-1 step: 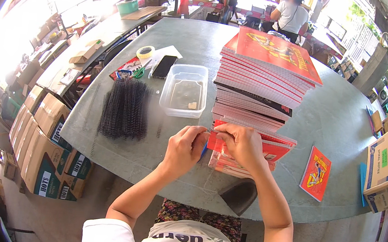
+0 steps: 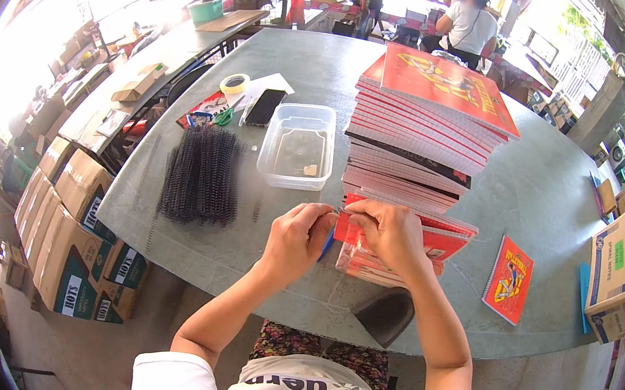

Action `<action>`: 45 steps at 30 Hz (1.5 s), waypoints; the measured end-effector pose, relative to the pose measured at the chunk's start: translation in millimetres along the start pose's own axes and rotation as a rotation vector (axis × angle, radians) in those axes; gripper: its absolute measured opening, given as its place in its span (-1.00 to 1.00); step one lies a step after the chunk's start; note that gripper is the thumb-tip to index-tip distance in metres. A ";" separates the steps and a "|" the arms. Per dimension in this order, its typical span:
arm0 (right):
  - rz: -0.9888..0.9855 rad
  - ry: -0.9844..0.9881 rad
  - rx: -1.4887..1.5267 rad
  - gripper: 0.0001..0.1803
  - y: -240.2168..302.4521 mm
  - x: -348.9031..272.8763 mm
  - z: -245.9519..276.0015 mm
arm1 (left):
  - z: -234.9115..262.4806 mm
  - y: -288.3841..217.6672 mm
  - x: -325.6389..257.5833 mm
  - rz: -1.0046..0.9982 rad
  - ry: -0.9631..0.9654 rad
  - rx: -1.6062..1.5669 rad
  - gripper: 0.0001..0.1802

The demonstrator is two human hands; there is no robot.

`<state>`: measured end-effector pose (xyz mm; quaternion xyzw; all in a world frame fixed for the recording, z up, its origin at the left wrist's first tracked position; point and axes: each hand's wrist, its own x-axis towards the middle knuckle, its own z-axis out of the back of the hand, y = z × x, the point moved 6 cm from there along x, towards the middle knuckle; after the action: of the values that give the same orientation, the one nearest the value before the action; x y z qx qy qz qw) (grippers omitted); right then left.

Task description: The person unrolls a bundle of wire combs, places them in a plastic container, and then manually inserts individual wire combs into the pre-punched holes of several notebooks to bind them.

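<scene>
A red-covered notebook lies at the near end of a tall stack of notebooks. My right hand has its fingers closed on the left edge of this notebook. Right beside it, my left hand is closed round a blue-handled tool, mostly hidden by the fingers. Both hands' fingertips nearly meet at the notebook's corner. Under the hands are more red notebooks. Left of them lies a bundle of black spiral binding coils.
A clear plastic tub, phone, tape roll and green scissors lie behind the coils. One spiral notebook rests at right, near a carton. A dark curved object sits at the near edge. Another person sits far back.
</scene>
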<state>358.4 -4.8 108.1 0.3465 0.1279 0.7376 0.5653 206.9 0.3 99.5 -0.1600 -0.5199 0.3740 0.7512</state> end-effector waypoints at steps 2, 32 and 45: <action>-0.052 0.029 -0.005 -0.83 5.5 0.1 3.7 | 0.8 -3.3 2.9 -0.029 0.106 -0.051 -0.89; 0.148 -0.200 -0.162 -0.85 21.4 -8.2 3.6 | 4.7 21.4 34.0 -0.080 0.503 0.002 -0.79; 0.227 -0.217 -0.116 -0.76 15.0 -16.4 -0.4 | -164.6 -15.3 -139.8 -0.017 0.846 -0.210 -0.39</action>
<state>348.9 -24.7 110.5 0.4034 -0.0166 0.7611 0.5077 336.1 -87.2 -50.4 -0.3704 -0.2030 0.2142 0.8807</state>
